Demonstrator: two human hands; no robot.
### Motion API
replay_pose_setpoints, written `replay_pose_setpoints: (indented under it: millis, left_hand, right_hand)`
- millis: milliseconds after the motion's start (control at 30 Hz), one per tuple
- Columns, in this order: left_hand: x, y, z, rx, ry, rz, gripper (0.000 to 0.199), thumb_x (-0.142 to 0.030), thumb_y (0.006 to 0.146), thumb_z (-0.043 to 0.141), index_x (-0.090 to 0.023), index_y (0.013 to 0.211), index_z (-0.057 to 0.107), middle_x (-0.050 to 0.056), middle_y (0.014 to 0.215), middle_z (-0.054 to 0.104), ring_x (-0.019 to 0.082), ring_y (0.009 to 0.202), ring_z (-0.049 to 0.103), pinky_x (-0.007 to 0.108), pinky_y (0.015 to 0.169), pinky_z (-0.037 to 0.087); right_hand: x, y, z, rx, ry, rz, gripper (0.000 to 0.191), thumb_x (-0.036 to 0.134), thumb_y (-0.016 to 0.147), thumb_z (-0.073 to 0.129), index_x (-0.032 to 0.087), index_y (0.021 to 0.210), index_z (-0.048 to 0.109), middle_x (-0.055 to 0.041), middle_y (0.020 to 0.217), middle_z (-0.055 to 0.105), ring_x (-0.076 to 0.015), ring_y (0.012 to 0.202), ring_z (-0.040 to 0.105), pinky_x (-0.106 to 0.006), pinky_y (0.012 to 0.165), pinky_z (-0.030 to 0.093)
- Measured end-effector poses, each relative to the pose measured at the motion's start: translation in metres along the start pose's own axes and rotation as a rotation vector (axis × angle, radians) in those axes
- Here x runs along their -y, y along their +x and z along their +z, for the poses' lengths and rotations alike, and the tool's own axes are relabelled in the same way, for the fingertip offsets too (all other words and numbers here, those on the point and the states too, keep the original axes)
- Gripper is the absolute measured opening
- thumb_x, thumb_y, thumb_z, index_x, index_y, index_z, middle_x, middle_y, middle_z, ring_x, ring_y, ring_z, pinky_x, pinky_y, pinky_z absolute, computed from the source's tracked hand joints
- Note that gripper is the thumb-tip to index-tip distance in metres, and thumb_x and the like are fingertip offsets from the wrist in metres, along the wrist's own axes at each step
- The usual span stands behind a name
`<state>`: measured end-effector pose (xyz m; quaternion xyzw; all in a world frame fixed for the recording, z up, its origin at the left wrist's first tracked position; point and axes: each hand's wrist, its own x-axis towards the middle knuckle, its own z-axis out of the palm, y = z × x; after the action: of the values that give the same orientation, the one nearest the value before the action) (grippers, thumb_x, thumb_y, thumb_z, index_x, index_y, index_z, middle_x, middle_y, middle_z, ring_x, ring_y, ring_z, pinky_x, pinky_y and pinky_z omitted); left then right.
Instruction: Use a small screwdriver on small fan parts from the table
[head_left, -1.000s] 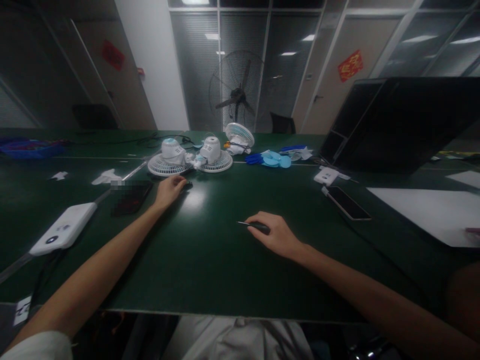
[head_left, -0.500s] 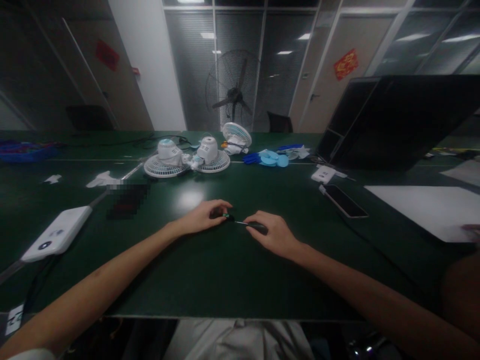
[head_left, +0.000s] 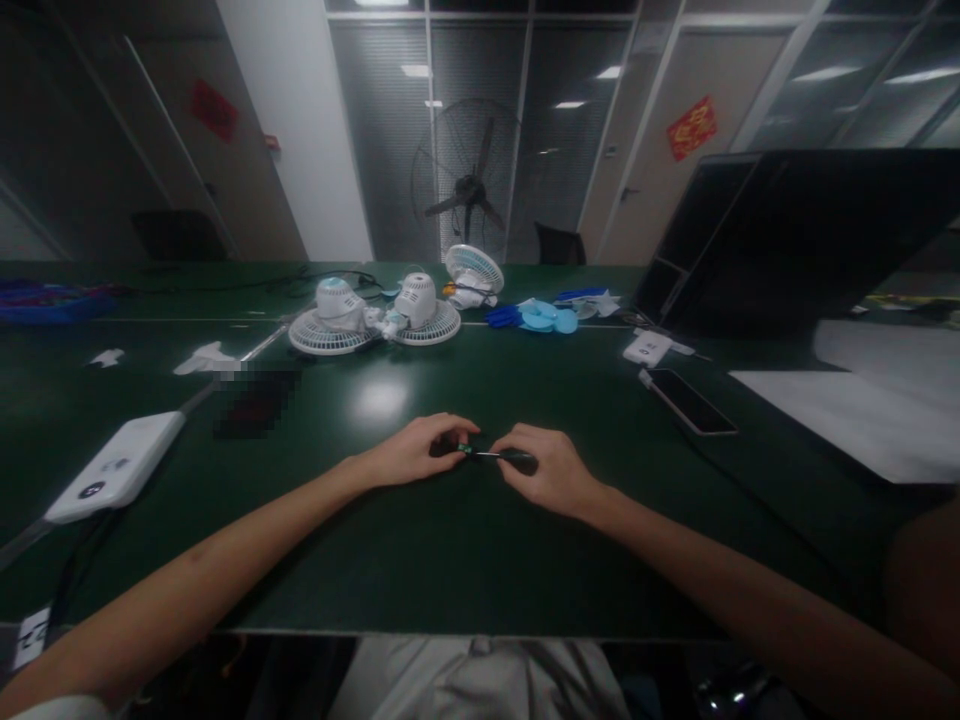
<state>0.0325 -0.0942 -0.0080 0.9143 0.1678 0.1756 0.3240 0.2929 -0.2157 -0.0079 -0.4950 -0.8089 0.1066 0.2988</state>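
My left hand (head_left: 420,450) is closed in a pinch on a small green and dark part (head_left: 466,449), too small to name. In my right hand (head_left: 547,465) is a screwdriver with a black handle (head_left: 519,458), my fingers wrapped round it. Its thin metal shaft (head_left: 487,455) points left, its tip at or very near the small part; I cannot tell whether they touch. Both hands are low over the green table (head_left: 465,560), close together in front of me.
Small white fans (head_left: 330,330) lie at the back, beside light blue fan blades (head_left: 549,317). A white power box (head_left: 116,470) is at left. On the right are a phone (head_left: 691,402), white paper (head_left: 832,420) and a large black monitor (head_left: 810,240). Another person's arm (head_left: 922,570) shows at far right.
My left hand has moved slightly right and down with the small part, closer to the screwdriver. My right hand has barely shifted. At far right, a sheet of paper has been lifted.
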Motion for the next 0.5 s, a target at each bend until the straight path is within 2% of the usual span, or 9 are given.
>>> replay_pose_setpoints:
  millis: [300,500]
  left_hand:
    - [-0.0092,0.0035,0.0057,0.034,-0.027,0.055,0.038,-0.027,0.098,0.068,-0.025,0.136,0.061,0.006,0.120,0.068,0.020,0.104,0.065,0.034,0.091,0.050]
    - [-0.0071,0.0001,0.0053,0.040,-0.021,0.069,0.045,-0.025,0.096,0.069,-0.025,0.140,0.059,0.008,0.123,0.066,0.022,0.106,0.064,0.036,0.093,0.052]
  right_hand:
    - [0.0029,0.0031,0.0071,-0.008,-0.064,-0.100,0.021,0.022,0.101,0.065,0.022,0.121,0.071,-0.0063,0.108,0.071,-0.0200,0.090,0.069,-0.032,0.077,0.055]
    - [-0.0004,0.0017,0.0054,-0.063,0.024,-0.048,0.020,0.024,0.102,0.064,0.024,0.122,0.070,-0.0045,0.107,0.071,-0.0189,0.089,0.069,-0.031,0.077,0.054]
